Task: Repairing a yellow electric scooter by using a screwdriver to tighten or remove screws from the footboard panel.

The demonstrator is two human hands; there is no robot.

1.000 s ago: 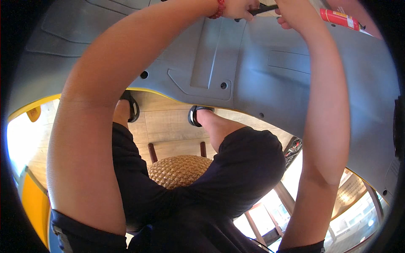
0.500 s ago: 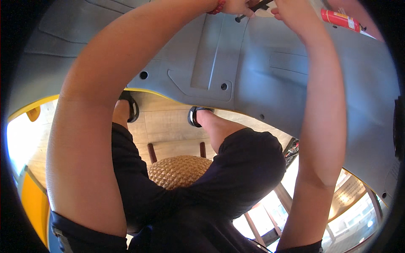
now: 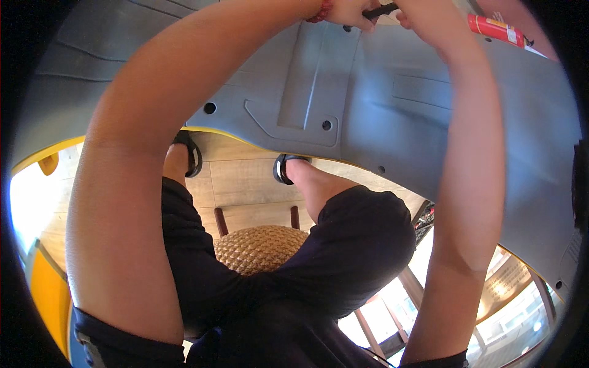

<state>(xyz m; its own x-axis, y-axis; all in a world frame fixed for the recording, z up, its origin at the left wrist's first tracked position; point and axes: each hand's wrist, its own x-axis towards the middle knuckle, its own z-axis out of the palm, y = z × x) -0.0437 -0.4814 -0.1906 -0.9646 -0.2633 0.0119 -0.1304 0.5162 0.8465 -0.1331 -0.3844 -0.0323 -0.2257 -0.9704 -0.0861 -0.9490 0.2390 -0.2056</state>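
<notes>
At the top edge, a slim black rod-like piece [image 3: 381, 10] spans the gap between my two hands. My left hand [image 3: 352, 11], with a red beaded bracelet at its wrist, is closed round the piece's left end. My right hand [image 3: 420, 21] has its fingers curled by the other end and appears to grip it; the picture's edge cuts off part of this hand. Both hands are over the far side of a large grey moulded panel [image 3: 386, 144]. The panel has round holes, recesses and a yellow lower edge. What the piece is cannot be made out.
A red fire extinguisher [image 3: 496, 28] lies at the upper right, beyond the panel. I sit with knees apart over a woven stool seat [image 3: 257, 248] on a wooden-look floor [image 3: 239, 184]. A yellow panel [image 3: 50, 294] stands at the lower left.
The black piece has turned to lie flatter, and less of it shows below my left hand. My left hand has shifted slightly right; my right hand stays almost in place.
</notes>
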